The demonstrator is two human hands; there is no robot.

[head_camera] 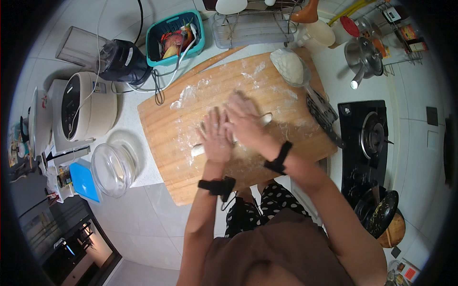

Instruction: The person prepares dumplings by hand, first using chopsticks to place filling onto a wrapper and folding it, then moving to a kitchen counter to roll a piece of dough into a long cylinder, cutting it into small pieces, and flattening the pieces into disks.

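Note:
On a floured wooden board (168, 143), a long roll of white dough (198, 150) lies slantwise, mostly covered by my hands. My left hand (216, 137) rests flat on the roll with fingers spread, near its left end. Beside it my right hand (247, 119), slightly blurred, lies over the roll's right part, and the roll's tip shows just past it. The two hands touch or overlap at the fingers. Patches of flour whiten the board around them. At the board's upper right stands a clear scoop (304, 77) with white flour in it.
A black slotted utensil (322, 114) lies along the board's right edge, near the black gas hob (363, 143). A clear glass bowl (112, 169), a rice cooker (91, 105) and a blender (123, 60) stand to the left. Behind the board are a teal basket of vegetables (152, 41) and a rolling pin (211, 60).

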